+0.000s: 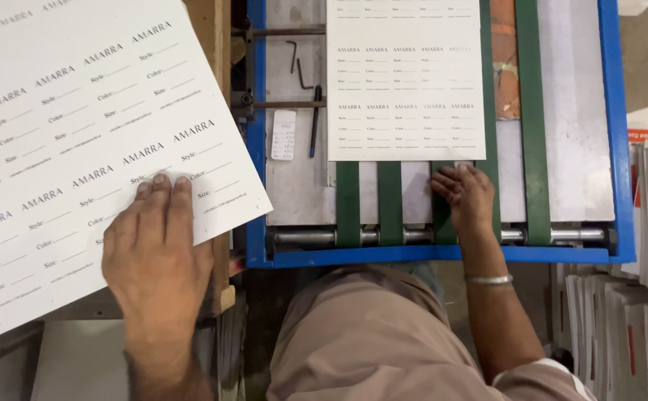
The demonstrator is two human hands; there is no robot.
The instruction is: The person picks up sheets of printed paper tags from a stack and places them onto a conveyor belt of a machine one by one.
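While I watch the head view:
left hand (157,249): flat, palm down on big printed label sheet (79,141), gripping nothing
right hand (466,194): open fingers at second label sheet's (406,82) lower edge, over green belts (389,200)
blue-framed feeder tray (612,134): holds that sheet, pen (315,119), hex keys (296,63)

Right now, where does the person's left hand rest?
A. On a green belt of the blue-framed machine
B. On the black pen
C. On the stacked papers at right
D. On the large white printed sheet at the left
D: the left hand lies flat on the large white printed sheet; the right hand is at the green belts.
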